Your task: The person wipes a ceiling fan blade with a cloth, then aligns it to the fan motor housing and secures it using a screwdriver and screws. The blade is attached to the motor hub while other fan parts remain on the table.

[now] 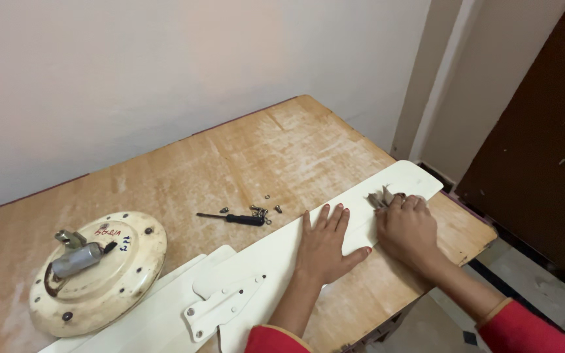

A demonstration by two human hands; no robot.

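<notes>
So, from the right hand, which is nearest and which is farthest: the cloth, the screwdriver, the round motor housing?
1. Cloth: under the right hand's fingertips, on the blade.
2. Screwdriver: on the table, mid-way to the left.
3. Round motor housing: far left of the table.

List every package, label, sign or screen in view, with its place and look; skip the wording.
No packages, signs or screens.
Handwritten marks: red and blue scribbles on the top of the round cream motor housing, at the left of the wooden table.
Nothing printed shows on the cream fan blade under the left hand and right hand.
</notes>
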